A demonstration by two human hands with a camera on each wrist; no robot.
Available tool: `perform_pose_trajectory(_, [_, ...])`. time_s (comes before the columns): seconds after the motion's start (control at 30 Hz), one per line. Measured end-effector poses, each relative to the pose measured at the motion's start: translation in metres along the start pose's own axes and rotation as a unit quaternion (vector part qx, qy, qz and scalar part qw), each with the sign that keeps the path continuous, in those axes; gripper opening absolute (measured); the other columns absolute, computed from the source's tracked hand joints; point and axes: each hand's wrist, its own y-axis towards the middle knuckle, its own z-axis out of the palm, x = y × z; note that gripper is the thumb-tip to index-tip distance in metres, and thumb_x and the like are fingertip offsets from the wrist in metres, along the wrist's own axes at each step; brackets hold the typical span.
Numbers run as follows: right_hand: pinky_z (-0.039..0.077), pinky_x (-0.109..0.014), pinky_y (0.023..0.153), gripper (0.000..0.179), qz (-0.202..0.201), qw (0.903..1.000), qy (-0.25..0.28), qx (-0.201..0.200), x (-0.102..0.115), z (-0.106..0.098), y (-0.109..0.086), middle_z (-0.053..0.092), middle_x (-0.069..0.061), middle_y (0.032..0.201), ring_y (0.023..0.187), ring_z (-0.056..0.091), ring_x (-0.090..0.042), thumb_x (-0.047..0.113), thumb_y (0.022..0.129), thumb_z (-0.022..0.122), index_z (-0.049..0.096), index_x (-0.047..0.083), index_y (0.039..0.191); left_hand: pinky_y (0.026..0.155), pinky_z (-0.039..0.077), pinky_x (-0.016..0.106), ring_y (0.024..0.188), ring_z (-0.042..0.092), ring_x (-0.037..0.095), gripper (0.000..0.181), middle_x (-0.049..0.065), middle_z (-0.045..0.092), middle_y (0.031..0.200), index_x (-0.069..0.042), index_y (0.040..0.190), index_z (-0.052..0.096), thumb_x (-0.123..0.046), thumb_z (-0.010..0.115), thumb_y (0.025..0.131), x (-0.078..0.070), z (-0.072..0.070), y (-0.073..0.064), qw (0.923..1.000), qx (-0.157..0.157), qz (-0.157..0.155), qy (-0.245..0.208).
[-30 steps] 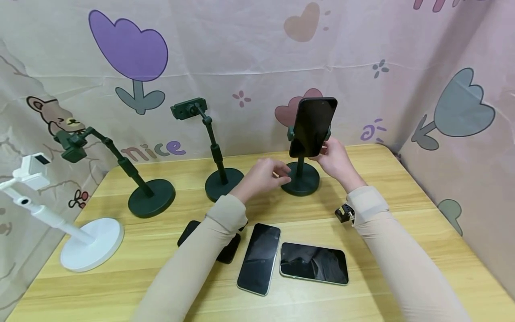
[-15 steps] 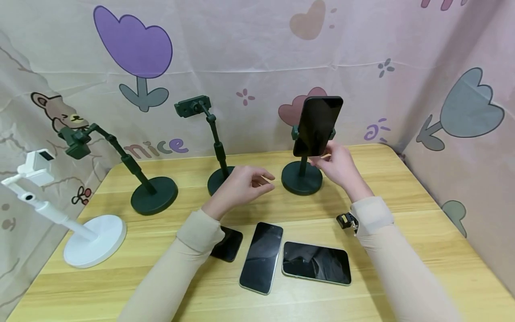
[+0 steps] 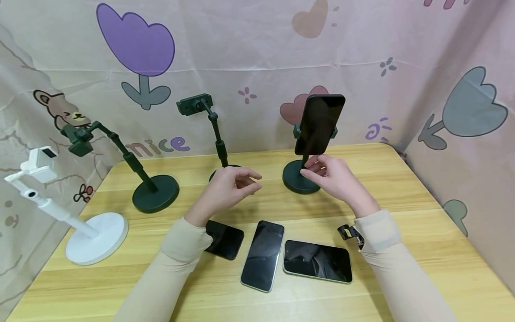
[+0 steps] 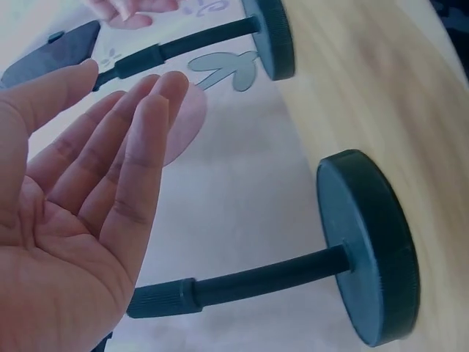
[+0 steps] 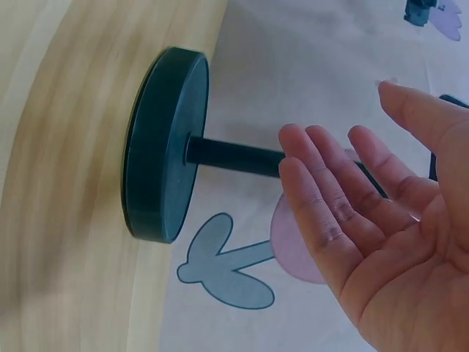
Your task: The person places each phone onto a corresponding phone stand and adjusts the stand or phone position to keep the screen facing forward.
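A black smartphone (image 3: 320, 124) stands upright, slightly tilted, in the clamp of a dark green phone stand (image 3: 298, 181) at the back right. In front of that stand's pole, my right hand (image 3: 334, 176) hovers with loosely bent fingers and an empty palm, as the right wrist view shows. Over the table my left hand (image 3: 227, 190) hangs with relaxed fingers and holds nothing. It covers part of the base of a second green phone stand (image 3: 220, 150), whose clamp is bare. Three phones lie face up nearer: one partly behind my left sleeve (image 3: 225, 240), a middle phone (image 3: 263, 256) and a sideways phone (image 3: 318, 261).
A third green phone stand (image 3: 155, 193) and a white phone stand (image 3: 96, 238) stand at the left, their arms leaning left. A printed cloth (image 3: 257, 53) hangs behind the wooden table (image 3: 386, 188). A small black device (image 3: 349, 233) sits at my right wrist.
My left hand has drawn back leftward from the stand with the phone. My right hand has come down from beside the phone's clamp to the pole. The phone stays in the clamp.
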Motion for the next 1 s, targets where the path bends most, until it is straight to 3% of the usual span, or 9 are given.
perform_pose_trajectory(0.3, [0.06, -0.036, 0.083, 0.031, -0.015, 0.9998, 0.003, 0.013, 0.01, 0.006, -0.002, 0.078, -0.009, 0.108, 0.091, 0.073, -0.02, 0.035, 0.105, 0.072, 0.07, 0.008, 0.12, 0.076, 0.061, 0.032, 0.082, 0.073, 0.013, 0.02, 0.0, 0.082, 0.097, -0.014, 0.118, 0.081, -0.021, 0.079, 0.1, 0.001, -0.019, -0.005, 0.9998, -0.012, -0.003, -0.018])
perform_pose_trajectory(0.63, [0.059, -0.031, 0.079, 0.025, -0.027, 0.9993, 0.003, 0.027, 0.015, 0.014, -0.003, 0.078, -0.007, 0.103, 0.087, 0.072, -0.018, 0.029, 0.103, 0.075, 0.071, 0.009, 0.118, 0.074, 0.063, 0.034, 0.085, 0.077, 0.019, 0.023, 0.004, 0.082, 0.099, -0.013, 0.123, 0.079, -0.024, 0.076, 0.103, 0.007, -0.047, -0.012, 0.9981, -0.042, -0.033, -0.03])
perform_pose_trajectory(0.77, [0.06, -0.032, 0.081, 0.025, -0.03, 0.9988, 0.01, 0.037, 0.019, 0.018, -0.002, 0.078, -0.007, 0.103, 0.087, 0.073, -0.018, 0.029, 0.102, 0.076, 0.071, 0.009, 0.117, 0.073, 0.063, 0.028, 0.087, 0.08, 0.019, 0.023, 0.009, 0.083, 0.103, -0.014, 0.123, 0.079, -0.026, 0.075, 0.104, 0.014, -0.059, -0.014, 0.9965, -0.067, -0.041, -0.028])
perform_pose_trajectory(1.0, [0.06, -0.038, 0.087, 0.032, -0.022, 0.9987, 0.01, 0.044, 0.028, 0.023, 0.004, 0.078, -0.006, 0.107, 0.092, 0.074, -0.018, 0.031, 0.103, 0.075, 0.071, 0.008, 0.124, 0.07, 0.062, 0.018, 0.084, 0.079, 0.011, 0.025, 0.013, 0.083, 0.106, -0.01, 0.122, 0.08, -0.027, 0.074, 0.104, 0.021, -0.082, -0.021, 0.9883, -0.147, -0.037, -0.019])
